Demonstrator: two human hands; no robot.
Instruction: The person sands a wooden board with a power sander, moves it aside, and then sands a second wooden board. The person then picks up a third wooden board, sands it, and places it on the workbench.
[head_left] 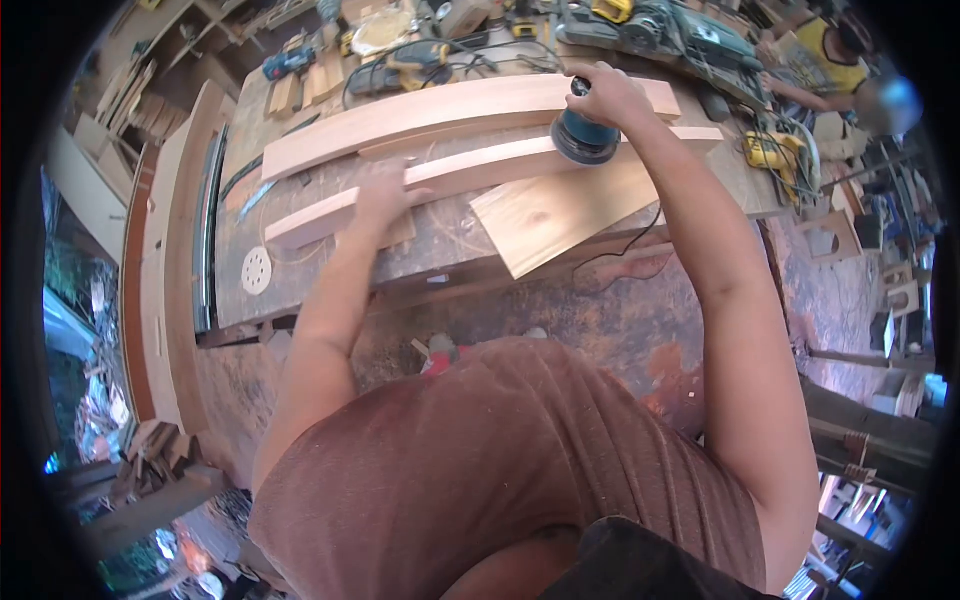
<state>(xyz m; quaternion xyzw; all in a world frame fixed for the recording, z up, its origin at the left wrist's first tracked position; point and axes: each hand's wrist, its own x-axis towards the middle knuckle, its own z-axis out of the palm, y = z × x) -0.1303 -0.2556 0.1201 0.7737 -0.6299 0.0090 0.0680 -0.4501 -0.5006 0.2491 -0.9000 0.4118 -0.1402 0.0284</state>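
My right hand is wrapped round the top of a blue-green orbital sander. The sander's round pad rests on the narrow upper face of a long pale wooden beam. Farther left, my left hand grips the same beam, its fingers over the far side and its thumb apart on the near side. Behind lies a second, wider wooden beam. A flat board with a knot lies on the near side, under the sander's end of the beam. The sander's underside is hidden.
A perforated sanding disc lies at the left of the worktable. Power tools and cords crowd its back, with a yellow tool at the right. A dark cord hangs over the front edge. Another person is at the upper right.
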